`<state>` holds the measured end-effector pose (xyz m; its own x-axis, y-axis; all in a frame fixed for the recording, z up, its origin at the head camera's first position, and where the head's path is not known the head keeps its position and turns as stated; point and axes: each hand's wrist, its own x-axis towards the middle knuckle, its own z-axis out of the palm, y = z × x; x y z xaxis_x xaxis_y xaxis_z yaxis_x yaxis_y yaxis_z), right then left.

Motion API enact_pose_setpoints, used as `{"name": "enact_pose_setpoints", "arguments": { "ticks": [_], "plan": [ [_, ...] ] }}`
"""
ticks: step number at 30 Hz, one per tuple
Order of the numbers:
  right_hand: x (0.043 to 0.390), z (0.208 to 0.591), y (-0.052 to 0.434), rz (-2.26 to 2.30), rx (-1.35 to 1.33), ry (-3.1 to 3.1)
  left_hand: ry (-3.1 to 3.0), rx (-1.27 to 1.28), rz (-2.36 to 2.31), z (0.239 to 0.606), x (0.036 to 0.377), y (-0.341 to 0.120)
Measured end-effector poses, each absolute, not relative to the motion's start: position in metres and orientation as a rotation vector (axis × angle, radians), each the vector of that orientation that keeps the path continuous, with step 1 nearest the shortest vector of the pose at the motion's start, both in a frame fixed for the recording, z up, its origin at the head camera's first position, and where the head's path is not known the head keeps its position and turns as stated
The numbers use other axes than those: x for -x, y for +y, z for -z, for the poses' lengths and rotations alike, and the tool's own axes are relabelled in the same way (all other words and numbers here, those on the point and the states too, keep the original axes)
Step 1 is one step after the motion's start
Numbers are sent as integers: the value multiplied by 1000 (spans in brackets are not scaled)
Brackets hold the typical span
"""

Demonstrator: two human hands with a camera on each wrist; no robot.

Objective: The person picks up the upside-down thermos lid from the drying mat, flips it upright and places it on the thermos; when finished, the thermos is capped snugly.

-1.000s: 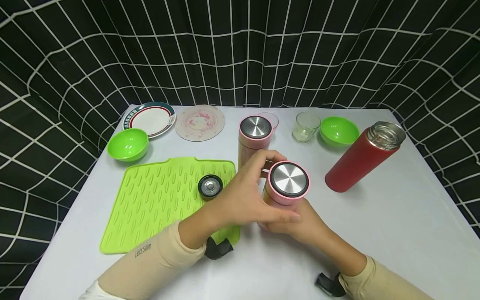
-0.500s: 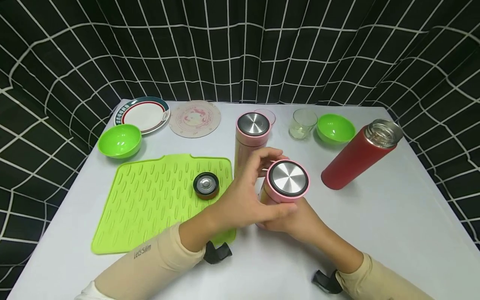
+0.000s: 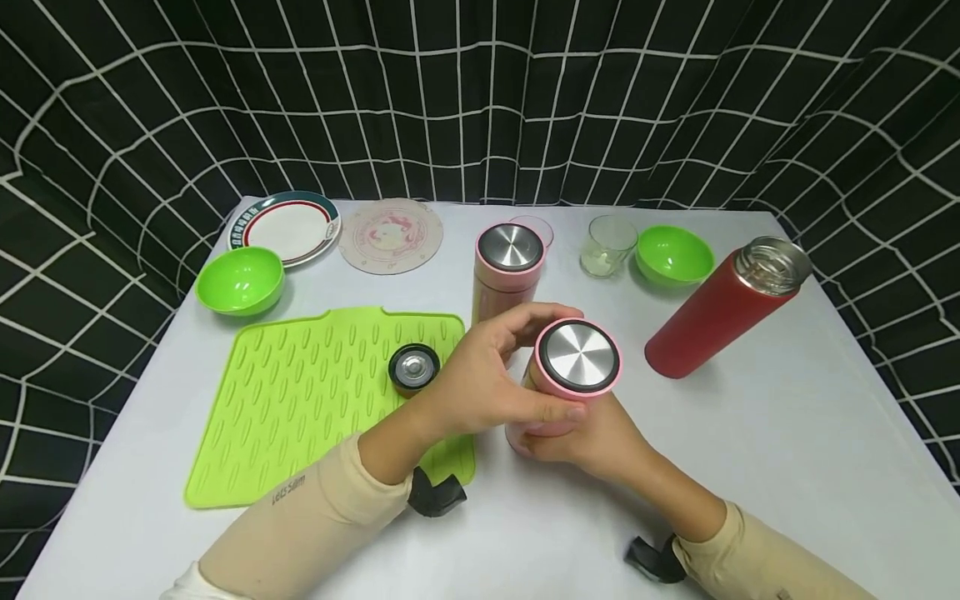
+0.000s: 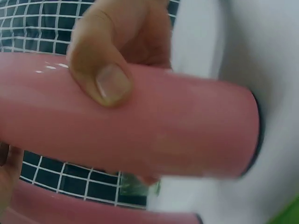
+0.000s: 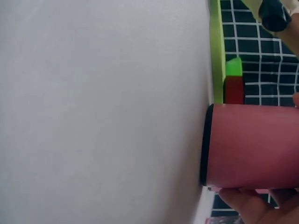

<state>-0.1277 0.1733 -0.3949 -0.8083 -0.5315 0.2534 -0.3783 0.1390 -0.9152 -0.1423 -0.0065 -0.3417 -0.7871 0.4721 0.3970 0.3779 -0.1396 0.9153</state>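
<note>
Both hands are on a pink thermos (image 3: 558, 392) with a brushed-steel lid top, near the middle of the table. My left hand (image 3: 487, 375) grips it just under the lid, thumb in front and fingers behind. Lower down, my right hand (image 3: 592, 442) holds the body; its thumb (image 4: 112, 84) presses on the pink side in the left wrist view. The base (image 5: 205, 144) is at or very near the white table. Behind stands a second pink thermos (image 3: 508, 271), its lower part hidden by my left hand.
A green mat (image 3: 300, 408) lies left with a dark-rimmed lid (image 3: 414, 368) on it. A lidless red flask (image 3: 720, 312) stands right. Green bowls (image 3: 240, 282) (image 3: 675, 255), a plate (image 3: 288, 229), a round pad (image 3: 392, 236) and a glass (image 3: 607, 246) sit farther back.
The head view has shifted a little. My left hand's fingers and thumb have moved slightly around the thermos top, while the right hand keeps its hold on the body.
</note>
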Motion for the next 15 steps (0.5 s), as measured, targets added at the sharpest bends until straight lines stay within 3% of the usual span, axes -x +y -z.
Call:
{"name": "enact_pose_setpoints", "arguments": {
  "ticks": [3,7,15],
  "plan": [
    [127,397,176,1785,933,2239,2142,-1019,-1957,336,136,-10],
    [131,401,194,1728,742,2303,2444,-979,-1713,334,123,-26],
    [159,391,222,1604,267,2536,2588,-549,-1522,353,135,-94]
  ]
}}
